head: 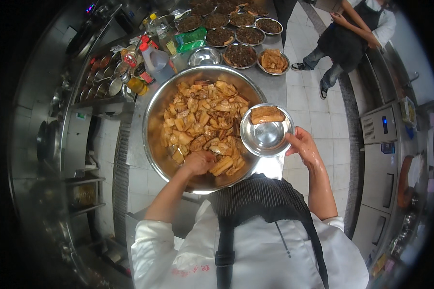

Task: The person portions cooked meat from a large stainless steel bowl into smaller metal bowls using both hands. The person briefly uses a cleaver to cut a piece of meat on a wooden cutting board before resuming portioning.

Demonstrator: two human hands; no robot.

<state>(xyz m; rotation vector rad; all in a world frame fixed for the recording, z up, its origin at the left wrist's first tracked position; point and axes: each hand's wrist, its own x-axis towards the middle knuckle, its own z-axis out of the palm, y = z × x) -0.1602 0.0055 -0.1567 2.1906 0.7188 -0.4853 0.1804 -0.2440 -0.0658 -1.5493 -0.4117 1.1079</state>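
A large stainless steel basin (152, 151) of sliced, browned meat, apparently braised pork belly (206, 115), stands before me on the metal table. My left hand (199, 162) reaches into it at the near side, fingertips among the slices. Those fingertips are partly hidden, so whether they pinch a piece is unclear. At the basin's right rim, my right hand (301, 144) grips a small round steel bowl (266, 139) by its edge. One thick slab of meat (267, 115) lies inside that bowl, against its far wall.
Several steel bowls of dark chopped food (239, 55) cover the table's far end, near a bowl of meat slices (273, 61). Sauce bottles and a plastic jug (157, 61) crowd the left. Another person (350, 36) is at the upper right. Refrigerator doors (378, 177) line the right side.
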